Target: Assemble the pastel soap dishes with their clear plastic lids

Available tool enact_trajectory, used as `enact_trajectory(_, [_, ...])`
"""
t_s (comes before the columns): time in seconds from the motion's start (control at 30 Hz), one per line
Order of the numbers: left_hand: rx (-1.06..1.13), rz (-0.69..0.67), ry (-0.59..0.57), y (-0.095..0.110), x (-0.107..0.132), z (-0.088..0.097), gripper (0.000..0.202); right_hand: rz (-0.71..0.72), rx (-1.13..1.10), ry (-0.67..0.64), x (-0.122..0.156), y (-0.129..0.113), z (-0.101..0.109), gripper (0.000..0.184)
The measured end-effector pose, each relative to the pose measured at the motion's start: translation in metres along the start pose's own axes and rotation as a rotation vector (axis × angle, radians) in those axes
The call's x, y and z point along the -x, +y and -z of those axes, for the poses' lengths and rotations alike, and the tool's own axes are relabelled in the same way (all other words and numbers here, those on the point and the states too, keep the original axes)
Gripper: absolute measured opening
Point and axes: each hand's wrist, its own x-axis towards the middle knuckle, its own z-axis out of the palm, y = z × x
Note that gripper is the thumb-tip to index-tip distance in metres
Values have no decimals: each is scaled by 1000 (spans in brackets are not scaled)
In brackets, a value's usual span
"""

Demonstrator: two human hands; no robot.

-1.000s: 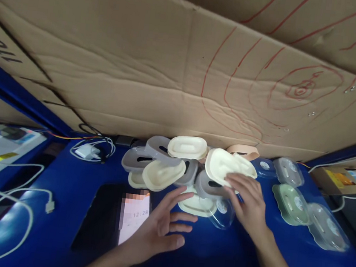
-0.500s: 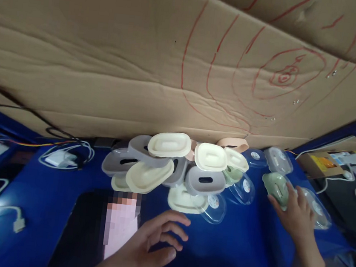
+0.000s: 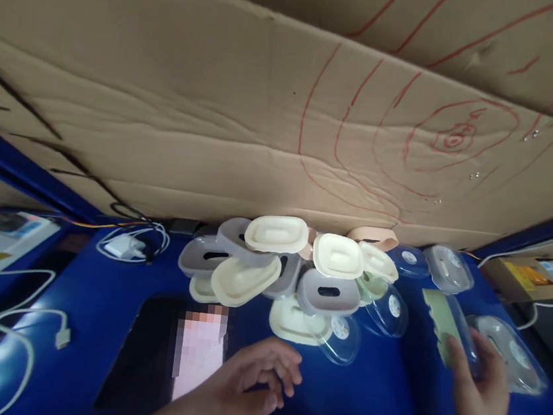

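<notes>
At the lower right of the frame, a green dish (image 3: pixel 436 319) with a clear cover (image 3: pixel 466 332) over it is gripped in the right hand (image 3: pixel 481 391), tipped onto its side, the thumb being set against the green part and the fingers round the clear side. Whether its lower edge is touching the blue tabletop (image 3: pixel 365 397) cannot be told (that part is hidden by the hand). The two parts are probably best pinched together with even pressure, since the thin cover could flex or slip if squeezed at one edge only; care would also be needed beside the clear-lidded box (image 3: pixel 519 355) just behind the fingers. In the lower middle, the left hand (image 3: pixel 264 376) is loosely curled with nothing in it, well apart from the dish, below the pile of cream and grey dishes (image 3: pixel 292 282) and beside a lit screen (image 3: pixel 198 365).
</notes>
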Motion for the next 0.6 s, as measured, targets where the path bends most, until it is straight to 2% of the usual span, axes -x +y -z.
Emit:
enact_trajectory(0.03, [27, -4, -11, 0, 0, -1, 63, -24, -93, 31, 10, -14, 0, 62])
enact_trajectory(0.07, [48, -10, -16, 0, 0, -3, 75, 22, -176, 34, 22, -30, -1, 60])
enact_trajectory(0.1, [64, -19, -13, -1, 0, -5, 90, 131, -242, -3, 35, -47, -4, 57])
enact_trajectory(0.2, [107, -77, 19, -3, 3, -6, 127, 606, -354, -391, 72, -96, -23, 48])
enact_trajectory(0.23, [119, -96, 38, -5, 4, -4, 129, 731, -369, -530, 82, -111, -30, 49])
enact_trajectory(0.3, [132, -135, 96, -7, 5, 2, 120, 880, -368, -684, 93, -135, -44, 51])
enact_trajectory(0.37, [132, -167, 159, -6, 4, 8, 108, 957, -407, -748, 92, -153, -52, 50])
enact_trajectory(0.43, [139, -173, 206, -2, 1, 10, 107, 988, -483, -793, 80, -166, -55, 47])
enact_trajectory(0.6, [188, -199, 356, 10, -3, 0, 114, 912, -626, -916, 41, -197, -60, 42])
